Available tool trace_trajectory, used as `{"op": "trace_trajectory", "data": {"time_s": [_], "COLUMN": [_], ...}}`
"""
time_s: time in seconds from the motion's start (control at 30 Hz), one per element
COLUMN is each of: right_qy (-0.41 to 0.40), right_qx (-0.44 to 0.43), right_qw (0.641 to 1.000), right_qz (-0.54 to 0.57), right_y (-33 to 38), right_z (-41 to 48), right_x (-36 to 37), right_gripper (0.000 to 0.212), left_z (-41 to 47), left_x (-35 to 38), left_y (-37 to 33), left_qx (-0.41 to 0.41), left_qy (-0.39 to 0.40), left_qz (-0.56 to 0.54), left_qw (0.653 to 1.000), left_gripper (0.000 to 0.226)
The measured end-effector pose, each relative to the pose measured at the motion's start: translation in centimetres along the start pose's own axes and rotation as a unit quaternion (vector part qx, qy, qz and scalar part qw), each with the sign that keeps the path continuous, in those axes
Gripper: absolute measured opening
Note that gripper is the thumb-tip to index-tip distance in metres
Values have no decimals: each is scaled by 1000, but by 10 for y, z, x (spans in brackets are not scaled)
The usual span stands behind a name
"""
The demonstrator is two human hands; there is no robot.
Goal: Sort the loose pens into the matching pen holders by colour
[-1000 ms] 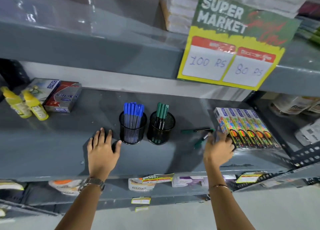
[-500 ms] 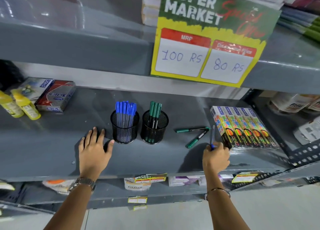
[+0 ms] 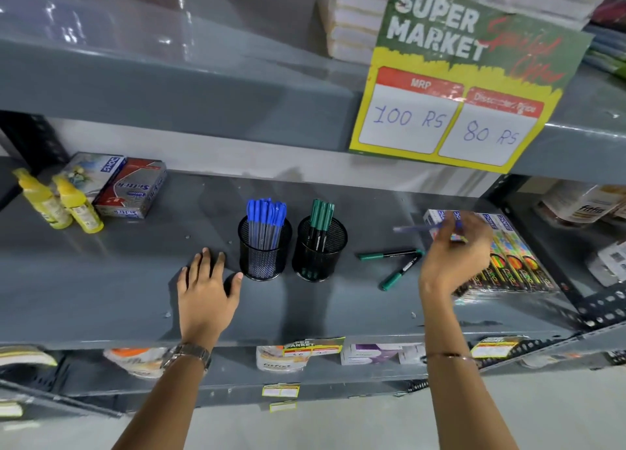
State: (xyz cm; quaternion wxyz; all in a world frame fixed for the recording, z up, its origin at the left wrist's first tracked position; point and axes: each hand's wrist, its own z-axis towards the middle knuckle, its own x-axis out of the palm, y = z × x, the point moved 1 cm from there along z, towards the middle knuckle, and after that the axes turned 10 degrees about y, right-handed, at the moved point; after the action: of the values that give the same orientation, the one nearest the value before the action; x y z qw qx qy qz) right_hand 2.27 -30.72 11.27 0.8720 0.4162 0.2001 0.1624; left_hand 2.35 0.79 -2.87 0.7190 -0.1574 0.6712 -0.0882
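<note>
Two black mesh pen holders stand side by side on the grey shelf. The left holder is full of blue pens, the right holder has green pens. Two loose green pens lie right of them, one flat across, the other slanted. My right hand is raised above the shelf, shut on a blue pen whose blurred tip points left. My left hand rests flat on the shelf, just left of the blue holder, fingers apart.
Colourful pen boxes lie right of my right hand. Two yellow bottles and a red box sit at the far left. A price sign hangs from the upper shelf. More packets fill the shelf below.
My right hand picked a blue pen up from beside the boxes and lifted it off the shelf, turning it leftward. My left hand stayed flat beside the blue holder.
</note>
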Motion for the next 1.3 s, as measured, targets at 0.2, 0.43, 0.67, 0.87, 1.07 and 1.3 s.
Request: {"op": "trace_trajectory", "data": {"time_s": [0.2, 0.43, 0.67, 0.87, 1.07, 1.3], "right_qy": [159, 410, 485, 456, 399, 558], "right_qx": [-50, -97, -133, -196, -135, 105], "right_qw": [972, 905, 860, 852, 904, 791], "right_qz": [165, 65, -86, -167, -70, -227], "right_y": [93, 102, 78, 72, 51, -68], "right_z": [5, -55, -101, -105, -81, -7], "right_x": [46, 116, 137, 134, 107, 13], "right_gripper": [31, 30, 20, 24, 29, 48], "left_z": [0, 0, 3, 2, 0, -1], "left_x": [-1, -2, 1, 1, -3, -5], "left_y": [1, 3, 5, 5, 2, 0], "left_qx": [2, 7, 3, 1, 0, 3], "left_qy": [10, 19, 31, 33, 24, 7], "left_qz": [-11, -23, -21, -20, 5, 7], "left_qw": [1000, 1000, 999, 999, 1000, 1000], "left_gripper": [60, 63, 58, 56, 60, 64]}}
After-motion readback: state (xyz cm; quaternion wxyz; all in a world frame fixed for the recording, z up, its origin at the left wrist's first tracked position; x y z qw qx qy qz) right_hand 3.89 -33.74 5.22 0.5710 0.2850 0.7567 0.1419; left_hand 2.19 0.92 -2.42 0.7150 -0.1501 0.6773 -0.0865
